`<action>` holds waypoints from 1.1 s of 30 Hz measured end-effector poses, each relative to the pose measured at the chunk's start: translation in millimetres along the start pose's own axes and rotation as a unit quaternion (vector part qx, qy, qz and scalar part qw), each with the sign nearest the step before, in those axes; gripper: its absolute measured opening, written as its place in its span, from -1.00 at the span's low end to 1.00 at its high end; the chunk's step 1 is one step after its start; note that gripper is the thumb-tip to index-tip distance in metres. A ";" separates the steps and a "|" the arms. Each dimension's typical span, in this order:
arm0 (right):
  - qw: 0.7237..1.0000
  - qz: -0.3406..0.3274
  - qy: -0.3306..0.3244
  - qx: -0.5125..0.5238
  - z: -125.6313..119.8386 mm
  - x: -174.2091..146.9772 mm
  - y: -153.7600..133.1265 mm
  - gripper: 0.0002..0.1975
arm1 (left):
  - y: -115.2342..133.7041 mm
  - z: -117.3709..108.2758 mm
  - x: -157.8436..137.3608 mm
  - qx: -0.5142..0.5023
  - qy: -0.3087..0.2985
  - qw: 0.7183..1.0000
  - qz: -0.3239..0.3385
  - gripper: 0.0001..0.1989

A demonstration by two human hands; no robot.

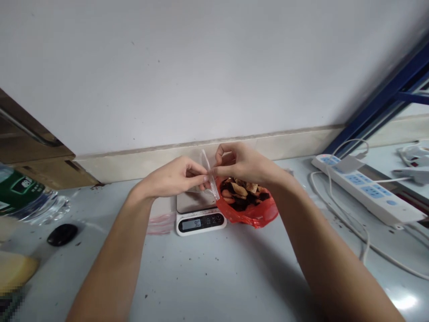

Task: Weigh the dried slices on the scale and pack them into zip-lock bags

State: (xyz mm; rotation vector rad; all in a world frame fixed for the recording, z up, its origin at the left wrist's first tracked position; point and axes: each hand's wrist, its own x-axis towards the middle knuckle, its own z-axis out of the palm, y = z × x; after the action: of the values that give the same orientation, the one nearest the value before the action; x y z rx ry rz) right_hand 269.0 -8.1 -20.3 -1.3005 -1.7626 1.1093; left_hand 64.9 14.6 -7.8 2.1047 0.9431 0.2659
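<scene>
A small clear plastic bag [213,188] is pinched between my two hands, over a white digital kitchen scale [201,223] whose display shows about 90. My left hand [176,176] grips the bag's edge from the left between thumb and fingers. From the right, my right hand [243,163] pinches the same bag near its top. Just right of the scale, a red plastic bag [258,217] gapes around dried brown and dark slices [239,192]. Flat clear bags with pinkish edges [161,223] lie left of the scale.
At right, a white power strip [365,188] and loose cables [351,228] lie on the table. A green-labelled bottle [25,192] and a black oval object [62,235] are at left. Behind stands a wall; a blue metal frame [378,94] rises at right.
</scene>
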 end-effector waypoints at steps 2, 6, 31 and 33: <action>1.000 0.000 -0.002 -0.008 0.7 -1.0 -1.9 -0.77 | -0.1 0.8 1.3 0.008 -0.002 1.000 0.006 -0.68; 1.000 -0.022 -0.013 0.003 1.6 0.3 -0.7 -0.80 | -1.7 2.1 4.3 -0.003 -0.004 1.000 -0.001 -0.71; 0.999 -0.011 -0.023 0.048 -1.4 0.9 2.9 -0.73 | 0.9 3.6 0.2 0.016 0.018 1.000 -0.013 -0.74; 0.999 -0.009 -0.019 0.043 -1.3 1.1 3.4 -0.71 | 0.0 3.9 0.8 0.007 0.016 1.000 -0.005 -0.76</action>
State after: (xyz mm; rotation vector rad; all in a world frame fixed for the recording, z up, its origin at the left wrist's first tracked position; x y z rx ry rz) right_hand 271.2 -6.3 -22.9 -1.2177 -1.7304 1.1946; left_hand 67.3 12.9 -10.5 2.1143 0.9762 0.2887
